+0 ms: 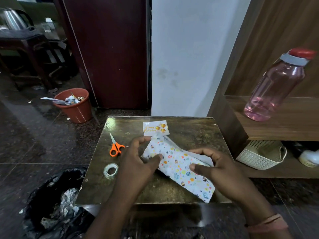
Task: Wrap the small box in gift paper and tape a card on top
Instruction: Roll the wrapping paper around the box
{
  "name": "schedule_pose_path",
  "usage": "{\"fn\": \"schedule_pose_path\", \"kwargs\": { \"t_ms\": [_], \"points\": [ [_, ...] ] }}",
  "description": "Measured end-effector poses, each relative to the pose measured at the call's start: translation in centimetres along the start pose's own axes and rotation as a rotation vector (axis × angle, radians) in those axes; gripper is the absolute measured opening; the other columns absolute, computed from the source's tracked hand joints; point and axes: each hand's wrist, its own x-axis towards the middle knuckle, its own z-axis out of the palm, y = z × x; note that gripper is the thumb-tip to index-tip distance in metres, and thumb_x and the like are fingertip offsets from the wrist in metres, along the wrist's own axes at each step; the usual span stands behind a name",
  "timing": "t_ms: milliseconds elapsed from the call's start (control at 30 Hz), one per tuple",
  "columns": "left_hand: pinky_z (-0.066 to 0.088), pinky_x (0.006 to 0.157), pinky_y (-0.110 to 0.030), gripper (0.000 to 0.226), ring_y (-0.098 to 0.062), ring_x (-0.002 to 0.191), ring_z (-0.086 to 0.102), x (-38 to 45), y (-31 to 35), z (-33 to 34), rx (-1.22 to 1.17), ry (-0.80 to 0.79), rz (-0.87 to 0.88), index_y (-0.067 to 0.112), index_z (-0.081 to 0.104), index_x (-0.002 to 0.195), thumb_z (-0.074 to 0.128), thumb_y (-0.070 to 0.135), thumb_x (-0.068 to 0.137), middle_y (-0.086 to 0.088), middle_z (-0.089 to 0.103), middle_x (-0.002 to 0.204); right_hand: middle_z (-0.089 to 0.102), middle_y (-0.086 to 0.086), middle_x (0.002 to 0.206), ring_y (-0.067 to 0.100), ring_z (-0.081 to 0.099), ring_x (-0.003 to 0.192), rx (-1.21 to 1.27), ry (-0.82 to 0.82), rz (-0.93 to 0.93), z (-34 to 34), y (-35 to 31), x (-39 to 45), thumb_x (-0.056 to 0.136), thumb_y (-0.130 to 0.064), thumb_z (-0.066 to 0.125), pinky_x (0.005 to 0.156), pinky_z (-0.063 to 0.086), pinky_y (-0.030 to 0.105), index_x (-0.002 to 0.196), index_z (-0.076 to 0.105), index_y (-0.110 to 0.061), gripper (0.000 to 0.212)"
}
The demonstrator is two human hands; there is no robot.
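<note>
White gift paper (179,165) with small coloured prints lies folded over the small box in the middle of the low wooden table (189,131); the box itself is hidden under it. My left hand (138,161) grips the paper's left side, thumb on top. On the right side, my right hand (217,167) pinches the paper with thumb on the printed face and fingers curled behind. A white "Happy Birthday" card (156,128) with gold balloons lies just beyond the paper.
Orange-handled scissors (116,147) and a roll of clear tape (110,170) lie on the table's left part. A black rubbish bag (57,202) sits on the floor at left, a red bin (75,105) farther back. At right, a pink bottle (274,87) stands on a shelf above a white basket (260,155).
</note>
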Motion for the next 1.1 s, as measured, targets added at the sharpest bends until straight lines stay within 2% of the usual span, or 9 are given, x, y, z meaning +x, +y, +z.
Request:
{"fn": "schedule_pose_path", "kwargs": {
  "t_ms": [133, 267, 433, 567, 700, 833, 900, 967, 1100],
  "points": [
    [0.044, 0.107, -0.037, 0.070, -0.004, 0.128, 0.044, -0.5, -0.1, 0.4, 0.226, -0.088, 0.145, 0.049, 0.052, 0.134, 0.087, 0.034, 0.076, 0.026, 0.049, 0.135, 0.079, 0.005, 0.093, 0.017, 0.074, 0.080, 0.072, 0.002, 0.109, -0.2, 0.3, -0.1, 0.089, -0.005, 0.074, 0.069, 0.055, 0.029, 0.098, 0.078, -0.024, 0.022],
    [0.031, 0.118, -0.030, 0.078, 0.001, 0.144, 0.032, -0.4, -0.4, 0.3, 0.211, -0.164, 0.133, 0.050, 0.048, 0.144, 0.086, 0.031, 0.080, 0.027, 0.036, 0.152, 0.079, 0.000, 0.087, 0.014, 0.075, 0.075, -0.014, 0.008, 0.123, 0.0, 0.5, 0.0, 0.092, -0.009, 0.071, 0.059, 0.054, 0.020, 0.096, 0.077, -0.023, 0.016],
    [0.037, 0.109, -0.023, 0.071, 0.007, 0.132, 0.044, -0.2, -0.3, 0.5, 0.073, -0.212, 0.075, 0.051, 0.050, 0.140, 0.082, 0.020, 0.085, 0.035, 0.046, 0.139, 0.079, -0.004, 0.083, 0.011, 0.074, 0.072, -0.092, 0.043, 0.086, 0.0, 0.4, 0.1, 0.091, -0.012, 0.074, 0.058, 0.053, 0.018, 0.091, 0.078, -0.023, 0.011],
    [0.040, 0.104, -0.022, 0.058, 0.025, 0.120, 0.042, 0.4, -0.4, 0.8, 0.048, -0.156, 0.086, 0.056, 0.053, 0.132, 0.078, 0.024, 0.091, 0.036, 0.049, 0.132, 0.078, -0.003, 0.079, 0.010, 0.073, 0.069, -0.110, 0.081, 0.070, 0.1, 0.5, 0.3, 0.089, -0.012, 0.076, 0.058, 0.053, 0.019, 0.088, 0.079, -0.022, 0.010],
    [0.032, 0.118, -0.038, 0.054, -0.002, 0.141, 0.038, 0.9, -0.4, 1.2, 0.275, -0.153, 0.223, 0.052, 0.051, 0.141, 0.069, 0.028, 0.096, 0.029, 0.047, 0.147, 0.079, -0.004, 0.078, 0.008, 0.073, 0.067, -0.073, 0.098, 0.078, 0.3, 0.4, 0.4, 0.088, -0.007, 0.076, 0.057, 0.054, 0.019, 0.087, 0.079, -0.019, 0.012],
    [-0.009, 0.123, -0.051, 0.060, -0.016, 0.159, 0.006, 1.1, 0.7, 1.9, 0.697, -0.153, 0.468, 0.052, 0.052, 0.139, 0.059, 0.022, 0.088, 0.024, 0.038, 0.159, 0.079, -0.003, 0.080, 0.015, 0.077, 0.074, -0.069, 0.124, 0.074, 0.8, 0.6, 0.5, 0.087, -0.003, 0.076, 0.076, 0.061, 0.039, 0.084, 0.080, -0.020, 0.018],
    [-0.011, 0.120, -0.062, 0.062, -0.021, 0.159, 0.014, 1.1, 1.4, 2.2, 0.830, -0.166, 0.492, 0.051, 0.059, 0.132, 0.066, 0.013, 0.083, 0.025, 0.051, 0.149, 0.079, -0.005, 0.078, 0.013, 0.076, 0.074, -0.119, 0.157, 0.056, 1.0, 0.7, 0.6, 0.087, -0.005, 0.077, 0.079, 0.061, 0.041, 0.083, 0.080, -0.022, 0.018],
    [-0.005, 0.119, -0.068, 0.058, -0.021, 0.150, 0.037, 1.0, 1.5, 2.3, 0.886, -0.162, 0.491, 0.049, 0.070, 0.116, 0.073, 0.008, 0.075, 0.025, 0.069, 0.122, 0.078, -0.008, 0.077, 0.011, 0.076, 0.074, -0.160, 0.189, 0.042, 1.1, 1.0, 0.7, 0.086, -0.008, 0.079, 0.080, 0.062, 0.043, 0.081, 0.080, -0.024, 0.017],
    [0.000, 0.121, -0.059, 0.028, -0.012, 0.124, 0.059, 1.3, 0.6, 2.0, 0.808, -0.054, 0.550, 0.044, 0.077, 0.096, 0.075, 0.019, 0.083, 0.026, 0.073, 0.095, 0.074, -0.018, 0.074, 0.000, 0.069, 0.072, -0.377, 0.278, -0.049, 1.4, 1.3, 0.6, 0.083, -0.018, 0.081, 0.076, 0.059, 0.038, 0.073, 0.076, -0.029, 0.016]
  ]
}}
